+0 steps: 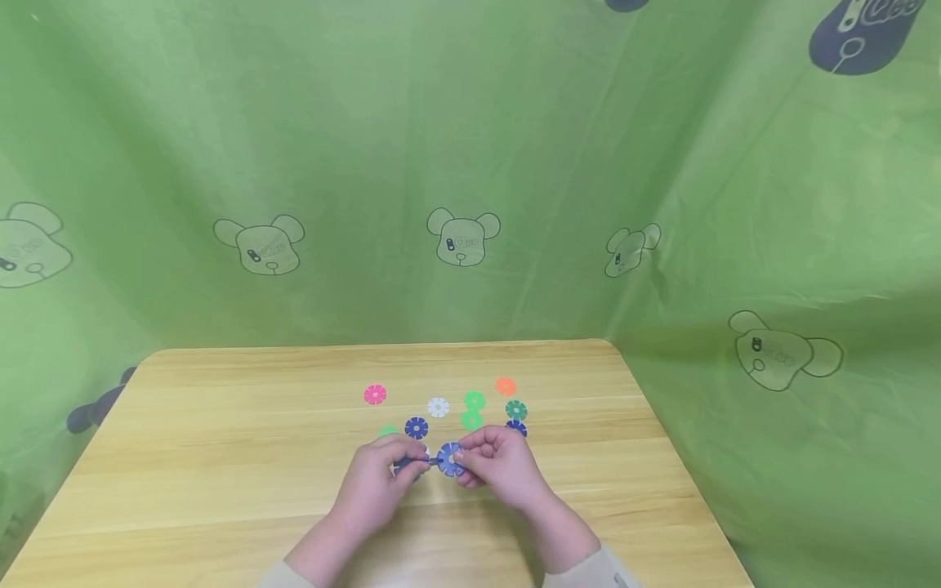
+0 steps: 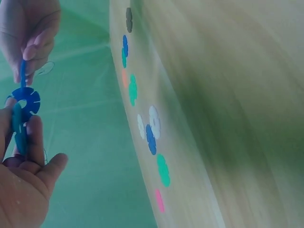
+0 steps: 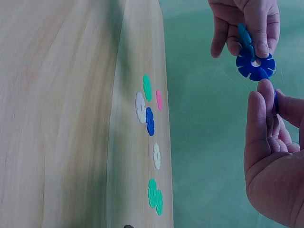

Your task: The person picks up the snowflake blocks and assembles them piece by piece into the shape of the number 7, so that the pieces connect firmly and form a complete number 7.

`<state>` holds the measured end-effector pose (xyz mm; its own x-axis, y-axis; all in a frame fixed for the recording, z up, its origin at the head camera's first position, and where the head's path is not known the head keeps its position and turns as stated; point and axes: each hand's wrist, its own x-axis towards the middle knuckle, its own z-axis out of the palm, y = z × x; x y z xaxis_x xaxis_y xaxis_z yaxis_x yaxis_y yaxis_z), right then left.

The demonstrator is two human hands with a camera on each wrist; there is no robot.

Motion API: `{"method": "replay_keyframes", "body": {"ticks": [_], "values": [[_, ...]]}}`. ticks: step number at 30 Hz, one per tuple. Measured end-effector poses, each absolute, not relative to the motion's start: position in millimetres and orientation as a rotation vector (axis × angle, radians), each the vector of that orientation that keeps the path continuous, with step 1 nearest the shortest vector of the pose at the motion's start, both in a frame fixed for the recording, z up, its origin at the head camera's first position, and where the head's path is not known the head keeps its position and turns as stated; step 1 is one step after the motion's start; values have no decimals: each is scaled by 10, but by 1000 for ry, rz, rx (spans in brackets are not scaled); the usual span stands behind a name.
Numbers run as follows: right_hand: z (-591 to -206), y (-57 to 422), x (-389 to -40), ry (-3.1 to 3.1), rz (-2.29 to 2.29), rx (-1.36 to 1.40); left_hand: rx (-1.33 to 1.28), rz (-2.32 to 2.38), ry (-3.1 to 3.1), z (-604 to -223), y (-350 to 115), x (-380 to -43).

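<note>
Over the table my left hand [image 1: 373, 483] pinches a small linked pair of slotted plastic discs, one teal [image 3: 245, 40] and one blue [image 3: 246, 68], set crosswise to each other. Across from it, my right hand [image 1: 509, 472] pinches a second blue slotted disc [image 1: 448, 460] between thumb and fingers. The two blue discs meet edge to edge, at right angles, between the hands. How deep their slots engage, I cannot tell. Fingers cover part of each held disc.
Loose slotted discs lie on the wooden table [image 1: 220, 441] beyond the hands: pink [image 1: 375, 395], white [image 1: 438, 407], blue [image 1: 416, 428], green [image 1: 474, 401], orange [image 1: 506, 386] and teal [image 1: 516, 410], among several. A green printed curtain [image 1: 353, 163] surrounds the table's back and sides.
</note>
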<state>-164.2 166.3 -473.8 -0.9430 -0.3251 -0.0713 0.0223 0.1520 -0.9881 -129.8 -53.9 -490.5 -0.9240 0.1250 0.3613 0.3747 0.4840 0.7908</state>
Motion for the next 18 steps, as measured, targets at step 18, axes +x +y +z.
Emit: {"method": "replay_keyframes", "body": {"ticks": [18], "values": [[-4721,1567,-1500,2090,-2019,-158,-491,-1359,-2269,-4994,-481,-1243]]}}
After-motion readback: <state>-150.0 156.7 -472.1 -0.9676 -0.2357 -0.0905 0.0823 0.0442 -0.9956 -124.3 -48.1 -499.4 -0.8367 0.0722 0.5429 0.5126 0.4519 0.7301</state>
